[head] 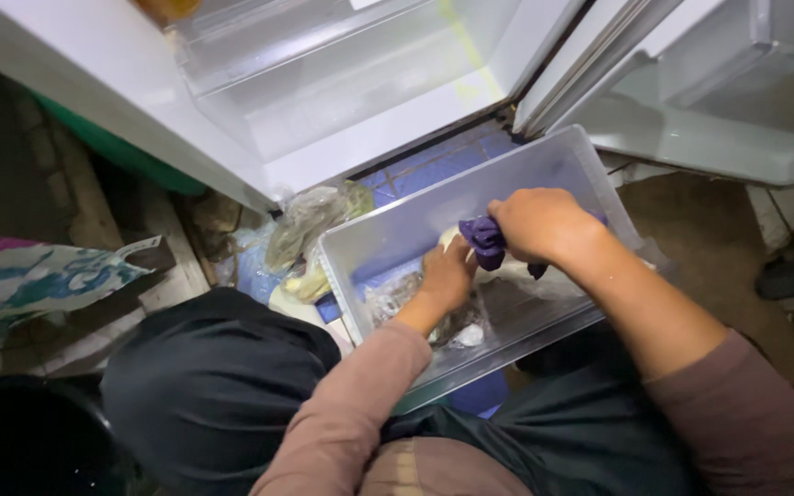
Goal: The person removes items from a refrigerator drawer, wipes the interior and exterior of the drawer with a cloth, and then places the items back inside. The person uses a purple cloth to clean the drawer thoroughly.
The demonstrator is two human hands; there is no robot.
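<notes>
Head view — right hand (544, 225) grips purple cloth (484, 241), left hand (448, 276) closed on bagged food (415, 298) — wipe clear drawer (544, 165) firmly.

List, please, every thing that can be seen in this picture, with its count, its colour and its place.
clear plastic drawer bin: one, translucent, on the floor before the open fridge
purple cloth: one, purple, inside the bin, gripped
clear plastic bags: some, crumpled, at the bin's near end
open fridge door: one, white, top left
plastic bags on the floor: several, clear, left of the bin
patterned fabric: one, white and blue, far left
left hand: one, inside the bin
right hand: one, holding the cloth
</notes>
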